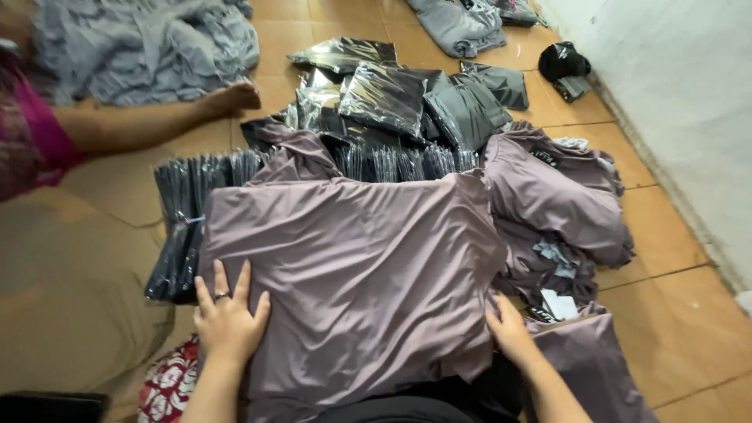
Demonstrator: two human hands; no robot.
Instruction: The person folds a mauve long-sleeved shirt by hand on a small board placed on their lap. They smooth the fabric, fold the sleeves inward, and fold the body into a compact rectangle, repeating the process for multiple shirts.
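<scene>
Mauve shirt (368, 266) mid-frame looks thin, soft, slippery; left hand (229, 317) flat open, right hand (511, 333) probably pinching its lower-right edge.

Two hands are seen, the left hand (229, 319) and right hand (511, 331), pressed on one spread mauve shirt (360, 274). One pile of mauve shirts (560, 207), one black cap (562, 59) and many bagged garments (384, 98), too many to be counted, are seen.

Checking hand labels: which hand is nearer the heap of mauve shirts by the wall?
Right. The right hand rests on the spread mauve shirt's right edge, just below the heap of mauve shirts. The left hand lies flat on its far left edge.
</scene>
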